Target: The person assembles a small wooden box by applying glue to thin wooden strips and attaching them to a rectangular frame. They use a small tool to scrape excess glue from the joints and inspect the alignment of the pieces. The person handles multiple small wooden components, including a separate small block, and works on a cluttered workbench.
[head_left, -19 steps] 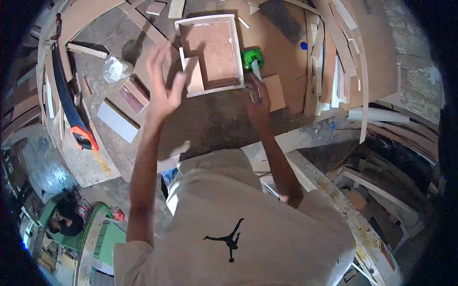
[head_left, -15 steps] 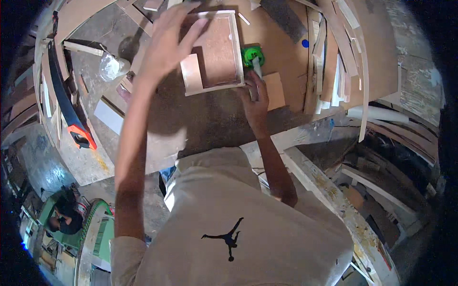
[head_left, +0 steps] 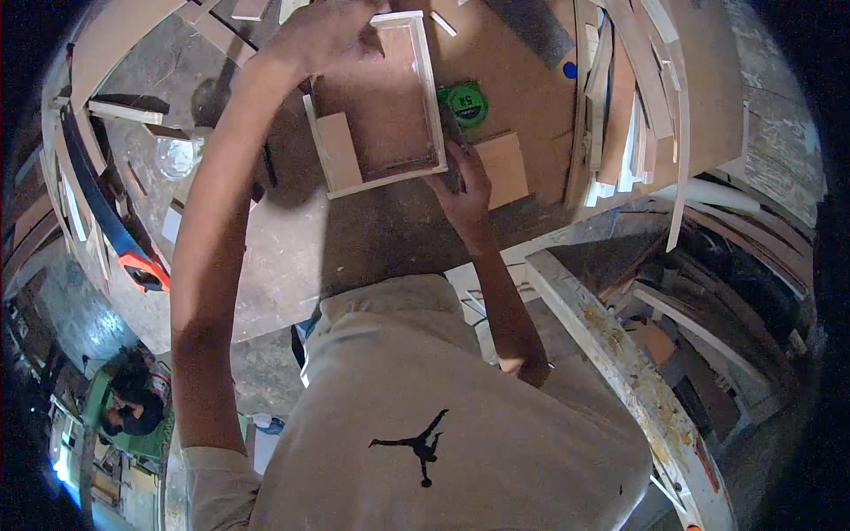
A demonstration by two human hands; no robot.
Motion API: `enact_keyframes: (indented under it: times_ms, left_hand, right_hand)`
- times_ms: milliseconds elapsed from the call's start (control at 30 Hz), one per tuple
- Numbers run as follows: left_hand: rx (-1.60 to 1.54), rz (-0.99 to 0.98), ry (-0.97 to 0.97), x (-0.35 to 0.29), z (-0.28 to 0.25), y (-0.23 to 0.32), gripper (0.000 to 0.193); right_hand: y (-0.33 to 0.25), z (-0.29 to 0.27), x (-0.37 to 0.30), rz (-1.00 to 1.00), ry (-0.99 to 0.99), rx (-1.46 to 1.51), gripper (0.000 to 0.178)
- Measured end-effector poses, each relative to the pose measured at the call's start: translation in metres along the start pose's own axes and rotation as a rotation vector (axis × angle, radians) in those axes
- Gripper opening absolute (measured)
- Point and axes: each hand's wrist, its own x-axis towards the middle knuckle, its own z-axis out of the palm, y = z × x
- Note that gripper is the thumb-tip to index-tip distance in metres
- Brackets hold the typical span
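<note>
The left hand [head_left: 341, 37] is closed over the far left corner of a shallow, rectangular wooden box with pale rims and a reddish-brown bottom [head_left: 390, 102], its fingertips reaching just inside the far rim. The right hand [head_left: 465, 188] holds the box's near right corner, thumb at the near edge and fingers along the right side; how firmly it presses, I cannot tell. The box thus sits between the two hands, above or on a worn grey-brown table [head_left: 283, 283]; whether its underside touches the tabletop is hidden. Inside it, in the corner to the left of the right hand, is a flat, light-brown rectangular wooden piece [head_left: 337, 146]. Just beyond the right hand lies a round, bright-green tape measure [head_left: 465, 104], close to the box's right side, and just right of the same hand is a flat, tan rectangular board [head_left: 506, 168]. Farther beyond it and to the right are a small, round blue disc [head_left: 569, 69] and a bundle of long, thin brown and white strips [head_left: 611, 115]. Left of the left forearm, and nearer the body than the left hand, stands a clear, whitish plastic container [head_left: 180, 157]; farther left lies a long handsaw with a dark blade and orange handle [head_left: 97, 202].
</note>
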Motion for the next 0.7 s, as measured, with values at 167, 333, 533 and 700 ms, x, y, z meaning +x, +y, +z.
enact_keyframes:
  times_ms: [167, 333, 533, 700]
  left_hand:
    - [-0.043, -0.029, 0.056, -0.006, 0.008, -0.005, 0.047]
    - [-0.168, -0.198, -0.11, -0.002, -0.002, 0.006, 0.05]
    - [-0.045, -0.247, -0.239, 0.012, -0.03, 0.027, 0.048]
    - [-0.051, -0.191, -0.186, 0.009, -0.021, 0.018, 0.049]
  right_hand:
    - [0.004, -0.002, 0.005, -0.141, 0.006, -0.143, 0.058]
    - [0.005, -0.003, 0.006, -0.105, -0.023, -0.048, 0.06]
    - [0.004, -0.003, 0.007, 0.034, -0.051, 0.022, 0.062]
    - [0.006, -0.002, 0.009, -0.042, -0.039, -0.021, 0.062]
